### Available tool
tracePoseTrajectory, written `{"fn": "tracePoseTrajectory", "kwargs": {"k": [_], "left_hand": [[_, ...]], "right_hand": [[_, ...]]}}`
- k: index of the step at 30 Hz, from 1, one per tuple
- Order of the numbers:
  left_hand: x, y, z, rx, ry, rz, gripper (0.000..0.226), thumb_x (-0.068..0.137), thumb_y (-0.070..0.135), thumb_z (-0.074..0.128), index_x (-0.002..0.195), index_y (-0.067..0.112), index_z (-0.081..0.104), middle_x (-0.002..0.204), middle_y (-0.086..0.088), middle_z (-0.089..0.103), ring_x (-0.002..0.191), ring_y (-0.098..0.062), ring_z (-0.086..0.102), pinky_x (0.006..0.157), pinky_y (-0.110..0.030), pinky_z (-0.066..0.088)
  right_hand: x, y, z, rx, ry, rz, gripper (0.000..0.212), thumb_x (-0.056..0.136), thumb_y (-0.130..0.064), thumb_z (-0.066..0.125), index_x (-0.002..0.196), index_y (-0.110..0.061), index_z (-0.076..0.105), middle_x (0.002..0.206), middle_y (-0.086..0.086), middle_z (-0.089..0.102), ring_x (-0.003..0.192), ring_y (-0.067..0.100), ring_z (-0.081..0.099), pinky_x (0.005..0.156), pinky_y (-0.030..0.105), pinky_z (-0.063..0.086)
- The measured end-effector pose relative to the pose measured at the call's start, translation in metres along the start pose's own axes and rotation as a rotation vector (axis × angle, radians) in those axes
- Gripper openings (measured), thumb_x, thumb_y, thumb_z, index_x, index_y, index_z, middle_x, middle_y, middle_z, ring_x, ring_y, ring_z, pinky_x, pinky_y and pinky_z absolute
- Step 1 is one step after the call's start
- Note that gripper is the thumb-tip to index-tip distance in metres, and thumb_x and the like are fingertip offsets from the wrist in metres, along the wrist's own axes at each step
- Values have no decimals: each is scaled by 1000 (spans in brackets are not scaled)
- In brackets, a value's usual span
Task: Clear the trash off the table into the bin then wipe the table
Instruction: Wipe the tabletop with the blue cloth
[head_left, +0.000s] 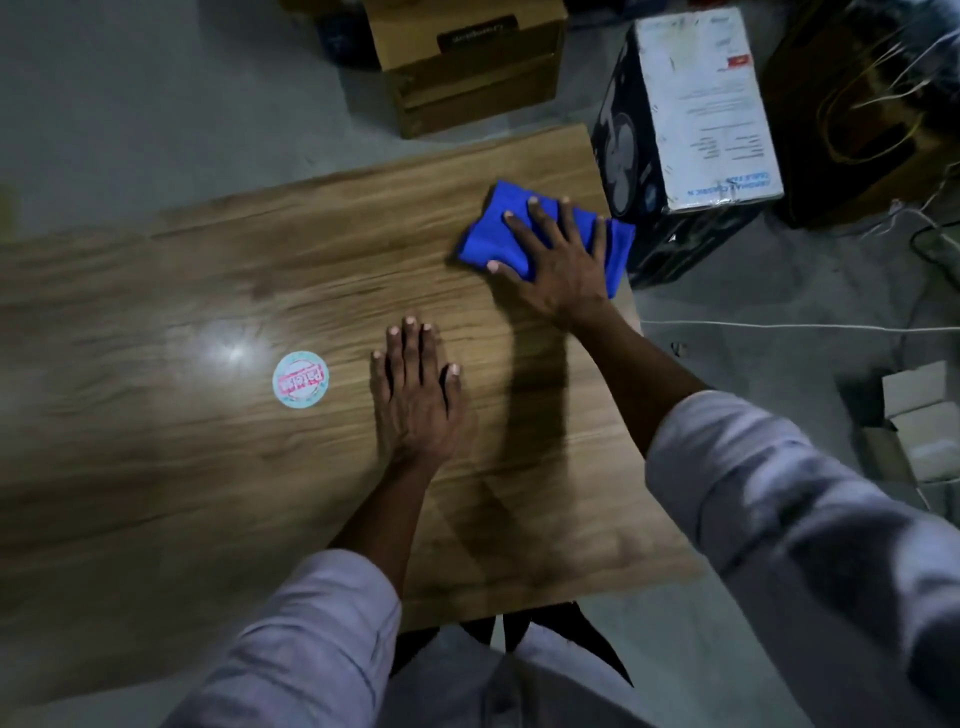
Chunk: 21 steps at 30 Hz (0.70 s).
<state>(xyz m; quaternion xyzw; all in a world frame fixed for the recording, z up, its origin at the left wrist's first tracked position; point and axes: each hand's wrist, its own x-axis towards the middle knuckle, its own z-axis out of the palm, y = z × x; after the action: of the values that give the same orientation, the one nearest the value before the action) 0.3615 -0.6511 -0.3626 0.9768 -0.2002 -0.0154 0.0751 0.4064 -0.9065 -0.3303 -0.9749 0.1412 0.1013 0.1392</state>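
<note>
A folded blue cloth lies near the far right corner of the wooden table. My right hand presses flat on the cloth with its fingers spread. My left hand rests palm down on the bare wood near the table's middle, fingers straight. A round white and pink sticker sits on the tabletop to the left of my left hand. No bin is in view.
Past the table's far edge stands a brown cardboard box. A dark box with a white label sits right beside the table's right corner. Cables and small white boxes lie on the grey floor at right.
</note>
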Motion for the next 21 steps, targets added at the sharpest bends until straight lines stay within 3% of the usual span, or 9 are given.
{"fn": "tracePoseTrajectory", "kwargs": {"k": [3,5,8,10,13,15,16,18,21], "left_hand": [[-19,-3,-3,9,-15,13,62,105,43,27,159,13,26,169,-8,16,157,-25,11,124,-52,16],[-37,-5,-7,17,-27,23,61,106,42,26,160,14,25,169,-9,14,157,-25,10,124,-52,16],[-68,-11,-17,13,-52,44,60,106,41,27,160,15,24,169,-9,13,157,-26,9,123,-53,17],[-88,-15,-22,26,-77,63,61,106,42,26,161,16,22,169,-9,11,157,-25,8,123,-52,17],[-107,-19,-26,45,-105,66,62,105,43,28,161,17,21,170,-7,11,157,-24,7,125,-50,13],[-114,-19,-27,26,-107,61,62,104,43,31,160,17,24,169,-7,14,157,-24,9,125,-50,13],[-116,-19,-26,18,-105,59,63,103,43,33,160,17,26,169,-7,15,157,-24,10,125,-50,13],[-120,-21,-25,2,-104,60,63,102,43,35,159,17,29,168,-7,18,156,-24,13,125,-49,14],[-126,-25,-24,-38,-99,73,63,101,43,41,157,17,34,167,-7,22,155,-24,17,124,-49,16]], "right_hand": [[-37,-7,14,-12,2,-116,73,95,-74,27,160,-40,24,169,-4,17,157,35,5,120,67,-1],[-87,-10,26,54,13,-185,62,99,-51,45,157,-33,33,167,1,26,155,39,14,121,68,7],[-165,-17,30,158,-115,-225,70,93,-12,65,155,-29,39,166,5,27,154,41,15,123,63,10],[-194,-22,6,147,-334,-255,69,90,-5,64,150,-33,47,163,2,34,152,33,26,123,51,25],[-177,-16,-44,121,-326,-252,61,83,-13,70,140,-32,59,143,9,59,127,32,58,105,44,47],[-146,-9,-64,153,-133,-136,67,85,-33,69,148,-36,48,153,10,49,135,35,51,109,54,43],[-131,-9,-65,131,-86,-75,71,87,-41,68,152,-38,40,160,6,39,144,34,40,115,63,32],[-110,-11,-47,62,-146,39,76,92,-48,62,159,-39,26,168,-1,21,155,31,15,117,73,10],[-122,-20,1,-5,-219,69,77,97,-48,53,160,-43,10,172,-2,-2,156,37,-7,116,74,-1]]}}
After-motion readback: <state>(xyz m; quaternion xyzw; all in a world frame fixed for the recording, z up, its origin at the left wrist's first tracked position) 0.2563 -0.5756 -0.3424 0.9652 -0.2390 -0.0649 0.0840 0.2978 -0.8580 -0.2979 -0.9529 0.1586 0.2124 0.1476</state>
